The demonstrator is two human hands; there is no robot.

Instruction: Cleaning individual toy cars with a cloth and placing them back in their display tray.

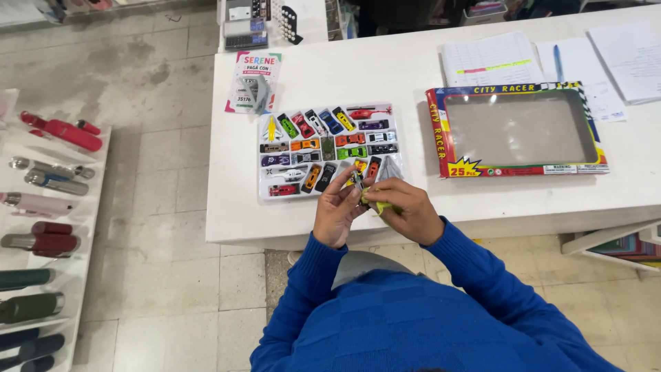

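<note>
The left hand (337, 210) pinches a small toy vehicle (357, 180) between thumb and fingertips at the near edge of the white table (413, 69), while the right hand (406, 210) closes its fingers on a yellow-green toy (380, 204) just beside it, at about four o'clock from the first (the two hands touch, so exactly where one grip ends is hard to tell). Both toys hover just off the six o'clock edge of the clear plastic tray (330, 148), whose moulded pockets hold rows of little coloured cars. The empty window box (516, 131) lies at three o'clock from the tray, well apart.

To handle these well, I judge light fingertip grips best, with each toy held by its sides so the wheels stay free. Working low over the tray seems wise too, since a dropped piece could roll off the near edge to the floor. Pressing on the thin plastic pockets risks popping neighbouring cars loose.
</note>
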